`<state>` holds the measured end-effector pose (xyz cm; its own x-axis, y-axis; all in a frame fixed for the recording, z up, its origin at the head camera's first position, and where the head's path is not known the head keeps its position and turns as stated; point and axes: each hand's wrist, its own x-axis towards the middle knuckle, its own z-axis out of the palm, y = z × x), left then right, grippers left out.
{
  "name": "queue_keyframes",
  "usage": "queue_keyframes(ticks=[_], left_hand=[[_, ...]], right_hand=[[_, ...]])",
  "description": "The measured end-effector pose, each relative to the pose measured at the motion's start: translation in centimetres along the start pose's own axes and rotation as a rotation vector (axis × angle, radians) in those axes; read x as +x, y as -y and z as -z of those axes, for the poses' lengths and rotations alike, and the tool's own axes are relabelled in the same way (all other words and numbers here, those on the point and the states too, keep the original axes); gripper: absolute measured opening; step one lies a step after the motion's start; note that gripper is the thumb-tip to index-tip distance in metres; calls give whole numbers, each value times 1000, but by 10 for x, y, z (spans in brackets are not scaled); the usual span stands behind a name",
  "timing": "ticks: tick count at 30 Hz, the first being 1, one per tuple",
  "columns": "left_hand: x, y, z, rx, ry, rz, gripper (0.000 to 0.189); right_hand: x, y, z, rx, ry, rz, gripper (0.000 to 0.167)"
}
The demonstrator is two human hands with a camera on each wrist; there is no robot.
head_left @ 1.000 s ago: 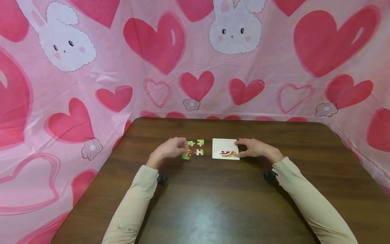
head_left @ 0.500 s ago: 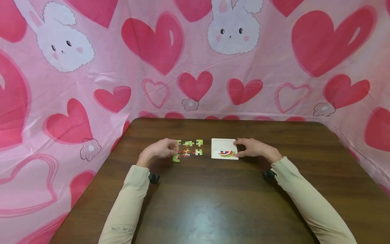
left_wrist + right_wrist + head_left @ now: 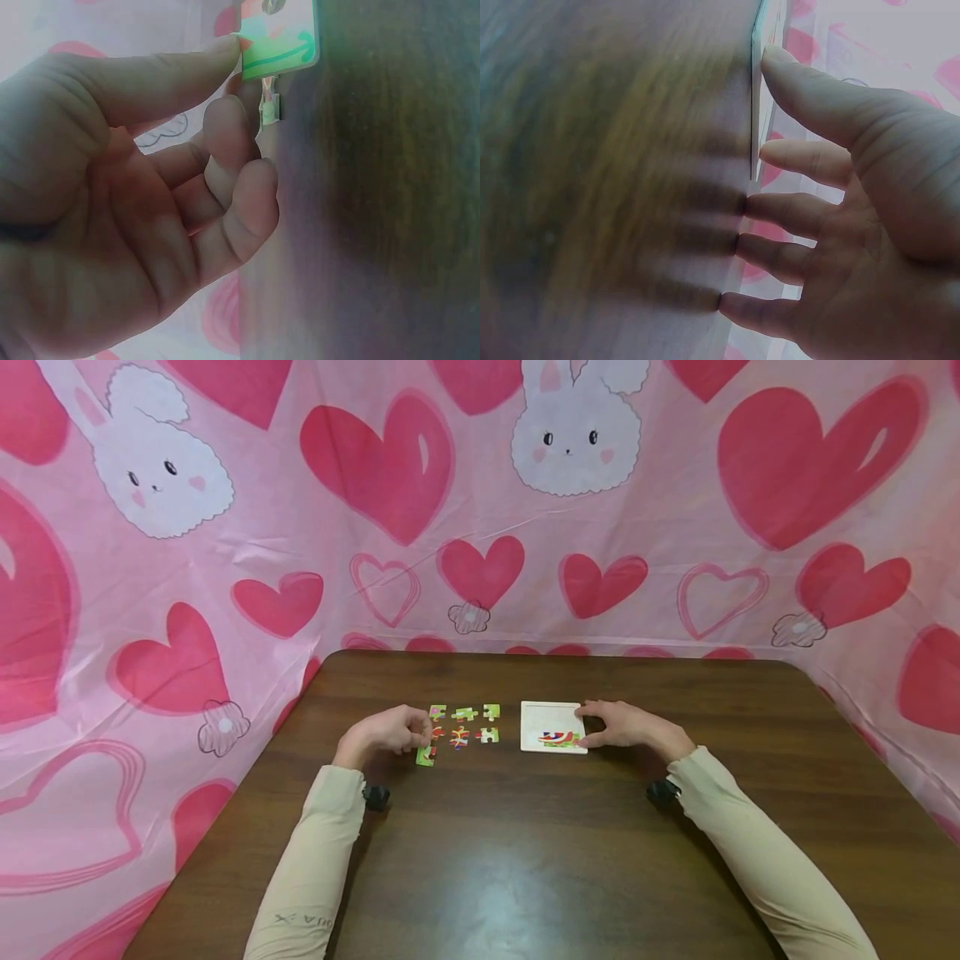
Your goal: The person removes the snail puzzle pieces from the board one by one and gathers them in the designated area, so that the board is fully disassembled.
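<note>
My left hand (image 3: 388, 730) pinches a green jigsaw piece (image 3: 425, 757) between thumb and fingertips at the left end of the loose pieces. Up close in the left wrist view, the jigsaw piece (image 3: 281, 49) shows a green arrow-like line, and the other fingers curl loosely below it. My right hand (image 3: 626, 724) lies at the right edge of the white puzzle tray (image 3: 543, 718), thumb and index finger touching its rim. In the right wrist view the remaining fingertips (image 3: 739, 244) rest on the table beside the tray. Red, blue and green joined pieces (image 3: 562, 739) lie in the tray's lower right.
Several loose jigsaw pieces (image 3: 464, 714) lie in two rough rows between my left hand and the tray. The brown wooden table (image 3: 480, 843) reaches back to a pink cloth (image 3: 525, 610) with hearts and rabbits, which also hangs along both sides.
My left hand has moved left, drawing the green jigsaw piece away from the others and uncovering more loose pieces. The right hand and the tray have stayed in place.
</note>
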<state>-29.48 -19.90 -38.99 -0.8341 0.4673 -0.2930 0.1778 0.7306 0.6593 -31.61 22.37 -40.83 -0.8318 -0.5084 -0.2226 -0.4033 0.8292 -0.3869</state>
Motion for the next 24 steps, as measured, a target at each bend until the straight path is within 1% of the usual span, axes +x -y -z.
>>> queue_keyframes(ticks=[3,6,7,10,13,18,20,24], left_hand=[[0,2,1,-10,18,14,4],[0,3,2,-5,19,22,3],[-1,3,2,-3,14,29,3],[-3,2,3,16,-9,25,7],[-5,-1,3,18,-35,28,11],[-4,-16,0,-2,-23,13,17],[-2,-24,-1,12,-23,1,19],[4,-38,-3,77,-48,-15,24]], right_hand=[[0,1,0,-4,-4,3,69],[0,1,0,2,-7,1,69],[0,1,-1,5,-7,1,69],[0,2,-1,10,-6,-3,70],[0,2,-1,11,-2,-10,70],[-1,1,0,0,-5,-11,70],[0,1,0,-5,-5,-15,71],[1,1,-1,-1,-1,-31,72]])
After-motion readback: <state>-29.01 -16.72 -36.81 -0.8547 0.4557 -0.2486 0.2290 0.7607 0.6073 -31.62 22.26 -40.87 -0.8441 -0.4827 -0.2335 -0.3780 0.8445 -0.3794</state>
